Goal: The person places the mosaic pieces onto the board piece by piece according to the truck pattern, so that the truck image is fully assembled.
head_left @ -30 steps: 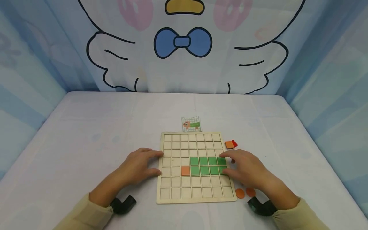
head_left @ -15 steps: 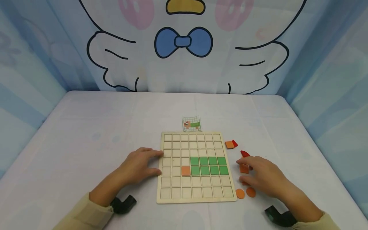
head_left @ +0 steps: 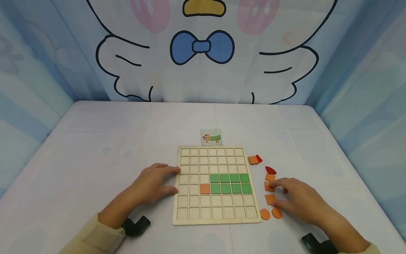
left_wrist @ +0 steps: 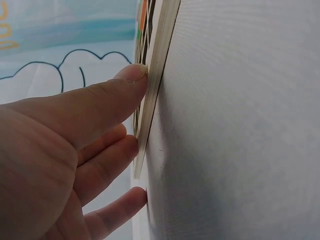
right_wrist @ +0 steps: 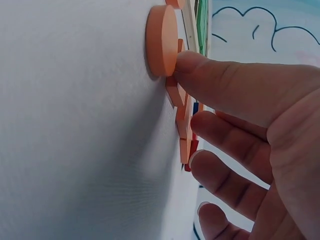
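A wooden grid board (head_left: pixel 215 222) lies on the table, with two rows of green squares (head_left: pixel 226 183) and one orange square (head_left: pixel 204 188) in its cells. My left hand (head_left: pixel 152 183) rests at the board's left side; in the left wrist view the thumb (left_wrist: pixel 132 73) meets its edge. Right of the board, my right hand (head_left: pixel 301 199) hovers with parted fingers by loose orange squares (head_left: pixel 270 199). Its index fingertip overlaps the middle square (head_left: pixel 268 186) in the head view. In the right wrist view the thumb tip overlaps an orange disc (right_wrist: pixel 162 42).
Another orange disc (head_left: pixel 265 213) lies by the board's lower right corner. A dark red curved piece (head_left: pixel 270 170) is above the orange squares. An orange square (head_left: pixel 253 160) and a red piece (head_left: pixel 259 158) sit farther back. Behind the board lies a small pattern card (head_left: pixel 211 137).
My right hand has left the board's right edge and moved right and toward me, uncovering the loose orange pieces. The left hand has stayed in place.
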### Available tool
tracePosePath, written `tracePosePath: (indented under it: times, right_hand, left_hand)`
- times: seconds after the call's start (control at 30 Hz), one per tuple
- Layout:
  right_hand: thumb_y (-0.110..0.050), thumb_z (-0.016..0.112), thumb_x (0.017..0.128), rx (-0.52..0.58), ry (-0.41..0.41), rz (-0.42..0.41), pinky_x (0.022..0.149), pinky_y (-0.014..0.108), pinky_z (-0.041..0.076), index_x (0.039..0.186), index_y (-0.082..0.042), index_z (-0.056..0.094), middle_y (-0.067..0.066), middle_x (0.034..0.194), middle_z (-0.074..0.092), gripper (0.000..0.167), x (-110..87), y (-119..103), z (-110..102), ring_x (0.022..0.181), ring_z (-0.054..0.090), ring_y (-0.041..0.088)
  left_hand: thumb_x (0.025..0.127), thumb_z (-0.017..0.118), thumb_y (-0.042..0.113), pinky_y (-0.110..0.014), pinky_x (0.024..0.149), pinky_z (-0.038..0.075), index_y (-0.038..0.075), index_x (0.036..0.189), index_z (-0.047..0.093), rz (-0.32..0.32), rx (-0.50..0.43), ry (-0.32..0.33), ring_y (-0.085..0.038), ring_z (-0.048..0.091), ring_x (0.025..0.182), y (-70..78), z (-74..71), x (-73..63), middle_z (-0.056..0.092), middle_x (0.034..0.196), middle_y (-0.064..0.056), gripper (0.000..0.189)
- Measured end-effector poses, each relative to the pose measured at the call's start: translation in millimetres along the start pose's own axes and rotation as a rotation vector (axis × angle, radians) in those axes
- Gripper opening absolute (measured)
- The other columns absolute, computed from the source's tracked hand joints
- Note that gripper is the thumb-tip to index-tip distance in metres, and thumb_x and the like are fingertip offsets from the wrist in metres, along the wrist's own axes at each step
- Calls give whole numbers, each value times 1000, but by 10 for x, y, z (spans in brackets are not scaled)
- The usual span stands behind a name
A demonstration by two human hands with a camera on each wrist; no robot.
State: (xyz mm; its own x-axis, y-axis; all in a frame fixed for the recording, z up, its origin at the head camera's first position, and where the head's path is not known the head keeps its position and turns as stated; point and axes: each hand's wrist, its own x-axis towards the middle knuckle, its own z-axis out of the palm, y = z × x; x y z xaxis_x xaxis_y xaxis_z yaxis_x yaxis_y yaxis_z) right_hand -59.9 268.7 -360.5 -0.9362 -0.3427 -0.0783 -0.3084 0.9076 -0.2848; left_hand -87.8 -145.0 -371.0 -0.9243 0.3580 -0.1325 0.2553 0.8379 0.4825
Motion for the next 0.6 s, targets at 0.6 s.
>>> tracePosePath:
  times: [0.6]
  right_hand:
    - [-23, 86, 79, 38, -9, -24, 74, 35, 51, 98, -19, 71, -13, 92, 62, 25, 67, -47, 74, 83, 52, 12]
  left_hand:
    - [84, 83, 30, -56, 101, 41, 13, 136, 63, 8, 4, -1, -36, 49, 130, 0, -2, -18, 62, 133, -9, 59]
